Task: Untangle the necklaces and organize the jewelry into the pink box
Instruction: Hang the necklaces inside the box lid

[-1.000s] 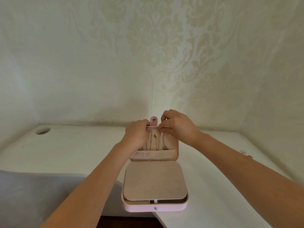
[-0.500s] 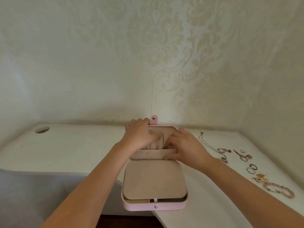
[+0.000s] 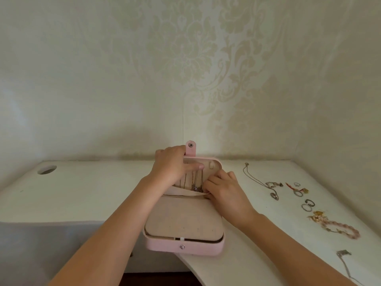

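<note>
Small pink leatherette jewellery box (image 3: 165, 247) open at near curved edge of white worktop (image 3: 103, 193), centre of view, snap stud on front wall. Flat beige velvet pad (image 3: 183, 219) over the base tray. Lid (image 3: 213, 171) upright at the back, pink snap tab (image 3: 190, 148) sticking up from its top rim. Several thin chain necklaces (image 3: 193, 179) hung down the lid lining, pendants low at the beige elastic pocket (image 3: 179, 191) across the lid's bottom. Left grip (image 3: 172, 168) clasping the lid's top left rim, fingers curled over the back, thumb straight across the lining. Right grip (image 3: 224, 188) at the pocket's right end, fingers curled, fingertips at the pocket rim just beside the pendants; cannot tell whether pinching rim, pendant or nothing. Loose jewellery on worktop right of box, apart from it: thin silver chain necklace with oval pendant (image 3: 257, 182), chunky silver link bracelet (image 3: 274, 184) touching it, red cord piece (image 3: 290, 186), small silver rings (image 3: 298, 193), pair of dark rings (image 3: 308, 204), gold cluster piece (image 3: 318, 215), pink beaded bracelet (image 3: 346, 231), silver chain with flat tag (image 3: 343, 253) at lower right. Round cable hole (image 3: 47, 169) far left in worktop. Cream damask wallpaper (image 3: 206, 58) behind.
</note>
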### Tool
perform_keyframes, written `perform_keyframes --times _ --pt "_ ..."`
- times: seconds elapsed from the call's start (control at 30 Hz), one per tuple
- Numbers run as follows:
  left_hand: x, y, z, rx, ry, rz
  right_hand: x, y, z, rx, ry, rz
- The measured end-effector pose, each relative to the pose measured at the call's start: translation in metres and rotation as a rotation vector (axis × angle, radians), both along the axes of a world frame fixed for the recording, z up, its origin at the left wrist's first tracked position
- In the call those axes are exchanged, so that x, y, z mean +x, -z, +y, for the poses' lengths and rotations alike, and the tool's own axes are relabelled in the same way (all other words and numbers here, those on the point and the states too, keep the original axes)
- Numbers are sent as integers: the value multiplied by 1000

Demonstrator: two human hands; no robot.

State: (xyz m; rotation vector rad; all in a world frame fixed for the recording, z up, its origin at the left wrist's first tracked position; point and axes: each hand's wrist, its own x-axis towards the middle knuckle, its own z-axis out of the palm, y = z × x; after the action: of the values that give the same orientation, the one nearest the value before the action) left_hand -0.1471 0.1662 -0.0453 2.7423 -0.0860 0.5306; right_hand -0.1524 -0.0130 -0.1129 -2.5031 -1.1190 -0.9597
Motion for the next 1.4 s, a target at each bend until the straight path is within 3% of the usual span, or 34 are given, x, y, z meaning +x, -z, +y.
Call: perform_keyframes --times 0.3,0.4,0.7,0.8,0.97,1.1,1.27,1.4 --pt "-4 3 -10 -12 -162 -77 -2 -1 -6 7 -104 -27" --pt "-4 4 -8 -20 -211 -50 -3 -7 -20 21 -192 46" --pt "6 17 -15 -81 -231 -109 6 -10 -41 252 -121 280" --pt "7 22 -16 -106 -242 -183 3 -2 -59 317 1 303" --pt "-4 43 -26 -87 -208 -414 12 18 -91 -50 483 539" --pt "-10 53 -31 -108 -189 -536 13 27 -97 -129 535 638" --pt "-17 54 -36 -123 -183 -556 11 25 -95 -27 477 571" --pt "-18 56 -35 -106 -173 -568 8 20 -89 201 368 510"
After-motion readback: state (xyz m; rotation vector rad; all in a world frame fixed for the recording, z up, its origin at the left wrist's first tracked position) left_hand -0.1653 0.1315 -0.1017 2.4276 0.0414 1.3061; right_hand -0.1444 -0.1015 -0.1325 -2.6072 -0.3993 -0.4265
